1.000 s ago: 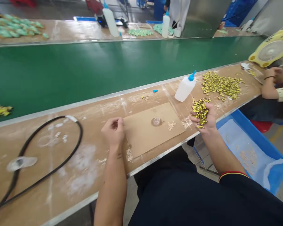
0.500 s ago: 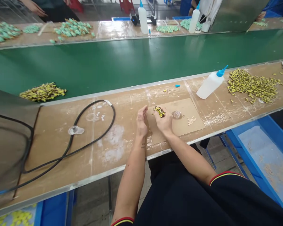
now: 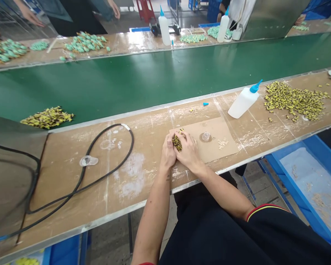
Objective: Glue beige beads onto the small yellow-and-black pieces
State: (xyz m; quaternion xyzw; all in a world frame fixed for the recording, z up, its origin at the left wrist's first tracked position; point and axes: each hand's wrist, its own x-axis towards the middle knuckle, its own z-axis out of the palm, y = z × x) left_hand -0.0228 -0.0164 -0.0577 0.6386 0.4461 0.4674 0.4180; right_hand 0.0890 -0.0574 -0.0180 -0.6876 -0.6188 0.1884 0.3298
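Observation:
A heap of small yellow-and-dark pieces [image 3: 177, 143] is enclosed between my two cupped hands, over the left part of a cardboard sheet [image 3: 213, 127]. My left hand [image 3: 168, 152] curves round the heap's left side. From the right, my right hand [image 3: 189, 151] closes in with bent fingers, and the hands meet near the wrists. What lies under the palms is hidden. To the right of my right hand stands a small clear cup [image 3: 205, 136] in a wet-looking patch. Tiny pale bits [image 3: 223, 143] lie farther right on the sheet.
A white squeeze bottle [image 3: 243, 103] leans right of the sheet, before a large yellow pile [image 3: 295, 99]. A blue cap [image 3: 205, 104] lies behind. Black cable [image 3: 132, 138] loops at left near a clear plastic cup [image 3: 88, 161]. A green belt [image 3: 143, 81] runs beyond; people's hands show across it.
My right hand has come down and left, bringing its yellow-and-dark pieces against my left hand. Both hands now close round the heap. Across the belt, a person has shifted.

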